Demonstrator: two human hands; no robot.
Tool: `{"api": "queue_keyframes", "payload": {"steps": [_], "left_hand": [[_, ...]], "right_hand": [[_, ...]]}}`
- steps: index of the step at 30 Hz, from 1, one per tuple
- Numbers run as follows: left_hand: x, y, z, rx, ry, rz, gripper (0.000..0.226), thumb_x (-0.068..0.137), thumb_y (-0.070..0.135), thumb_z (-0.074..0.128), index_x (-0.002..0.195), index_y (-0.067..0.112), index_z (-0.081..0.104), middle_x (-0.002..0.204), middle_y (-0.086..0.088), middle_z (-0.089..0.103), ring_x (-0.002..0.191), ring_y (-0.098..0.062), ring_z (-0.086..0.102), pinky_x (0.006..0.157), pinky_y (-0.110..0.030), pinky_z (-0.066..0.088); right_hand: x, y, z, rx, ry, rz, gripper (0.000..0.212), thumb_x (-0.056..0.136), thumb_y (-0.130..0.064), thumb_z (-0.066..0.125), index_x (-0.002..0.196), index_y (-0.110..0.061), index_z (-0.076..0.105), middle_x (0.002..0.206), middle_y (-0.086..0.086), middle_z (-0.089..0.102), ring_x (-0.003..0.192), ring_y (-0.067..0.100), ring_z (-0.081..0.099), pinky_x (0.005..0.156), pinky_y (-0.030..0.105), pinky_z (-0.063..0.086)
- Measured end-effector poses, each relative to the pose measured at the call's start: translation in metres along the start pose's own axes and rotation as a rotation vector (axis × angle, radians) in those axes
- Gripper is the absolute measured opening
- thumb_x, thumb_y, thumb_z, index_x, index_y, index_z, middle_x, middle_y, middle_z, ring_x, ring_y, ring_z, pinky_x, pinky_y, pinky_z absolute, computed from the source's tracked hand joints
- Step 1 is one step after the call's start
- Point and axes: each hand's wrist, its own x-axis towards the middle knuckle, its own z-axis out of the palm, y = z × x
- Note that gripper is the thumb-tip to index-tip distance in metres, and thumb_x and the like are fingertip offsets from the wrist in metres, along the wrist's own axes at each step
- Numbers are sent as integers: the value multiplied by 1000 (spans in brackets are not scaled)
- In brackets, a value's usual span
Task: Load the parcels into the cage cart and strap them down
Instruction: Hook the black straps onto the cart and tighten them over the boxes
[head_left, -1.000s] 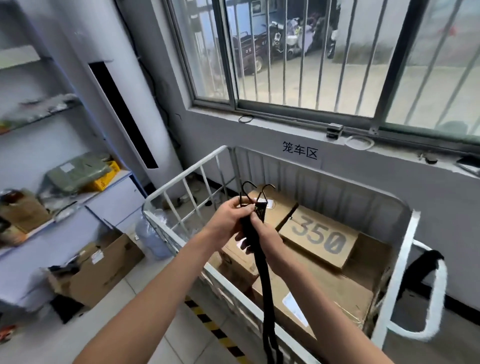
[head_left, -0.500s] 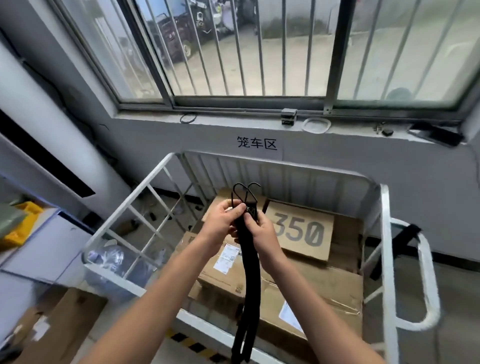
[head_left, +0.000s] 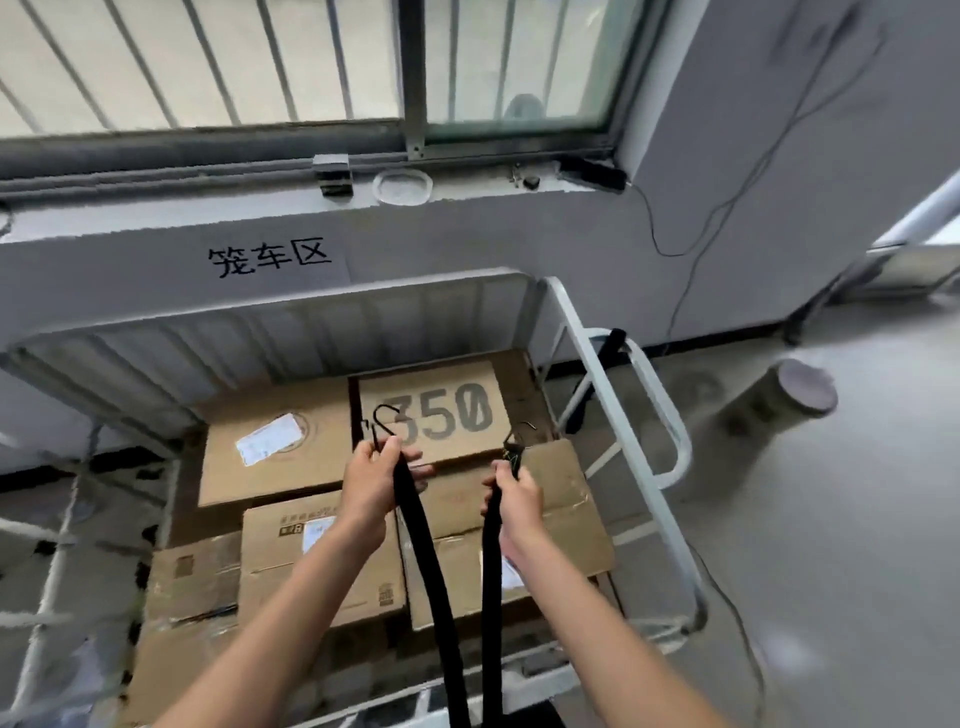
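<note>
A white cage cart (head_left: 613, 395) stands under the window and holds several cardboard parcels, among them a box marked 350 (head_left: 436, 410) and a labelled box (head_left: 270, 441). My left hand (head_left: 371, 486) grips one end of a black strap (head_left: 421, 561) just below its metal hook (head_left: 384, 415). My right hand (head_left: 511, 501) grips the strap's other end (head_left: 491, 571), whose hook (head_left: 519, 436) points toward the cart's right side. Both strap runs hang down between my forearms and leave the frame at the bottom.
A grey wall with a paper sign (head_left: 270, 257) and a window sill (head_left: 405, 187) lies behind the cart. A second black strap (head_left: 597, 374) hangs on the cart's right handle. A round grey container (head_left: 779, 402) and cables lie on the floor to the right.
My hands, together on both hooks before, have moved apart, each with one strap end. The view has swung right and down over the cart.
</note>
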Motion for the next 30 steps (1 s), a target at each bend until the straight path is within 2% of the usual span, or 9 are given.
{"api": "queue_keyframes", "payload": {"steps": [3, 7, 12, 17, 20, 25, 30], "left_hand": [[8, -20, 3, 83, -114, -81, 18, 107, 26, 43, 113, 9, 48, 107, -16, 68, 77, -26, 73, 66, -35, 60], [11, -36, 11, 172, -187, -124, 23, 106, 25, 45, 117, 5, 49, 106, -18, 67, 71, -22, 74, 63, -33, 61], [17, -46, 32, 250, -184, -151, 22, 106, 25, 46, 114, 5, 50, 102, -16, 68, 72, -24, 73, 61, -31, 61], [23, -60, 41, 307, -163, -200, 19, 105, 25, 47, 108, 7, 51, 98, -16, 69, 73, -27, 73, 60, -32, 61], [33, -67, 46, 334, -138, -223, 19, 105, 23, 48, 109, 5, 52, 95, -16, 69, 72, -29, 73, 59, -32, 61], [49, -72, 41, 331, -101, -272, 20, 104, 25, 50, 111, 6, 52, 100, -17, 70, 76, -30, 74, 65, -37, 62], [54, -68, 28, 288, -48, -308, 20, 104, 23, 50, 115, 7, 53, 103, -17, 70, 78, -31, 73, 77, -44, 59]], "right_hand": [[30, 10, -39, 137, 163, 92, 13, 106, -16, 46, 98, -8, 53, 72, 4, 49, 52, 11, 41, 42, 22, 35], [70, 14, -79, 228, 285, 134, 12, 105, -13, 46, 95, -8, 51, 70, 4, 49, 50, 11, 39, 38, 21, 33], [132, 12, -107, 281, 262, 200, 16, 106, -14, 45, 92, -9, 51, 71, 3, 49, 45, 8, 37, 37, 20, 31], [197, 14, -130, 357, 147, 283, 18, 106, -17, 46, 91, -10, 52, 73, 3, 48, 40, 5, 37, 35, 19, 31], [223, 12, -139, 474, 174, 267, 21, 108, -18, 42, 89, -12, 49, 73, 2, 46, 38, 5, 39, 35, 18, 30], [217, 30, -148, 587, 261, 287, 23, 107, -22, 43, 89, -12, 54, 73, 1, 48, 41, 7, 41, 37, 18, 33], [172, 49, -142, 434, 304, 240, 20, 107, -19, 43, 101, -13, 61, 71, 2, 52, 52, 12, 45, 47, 23, 41]]}}
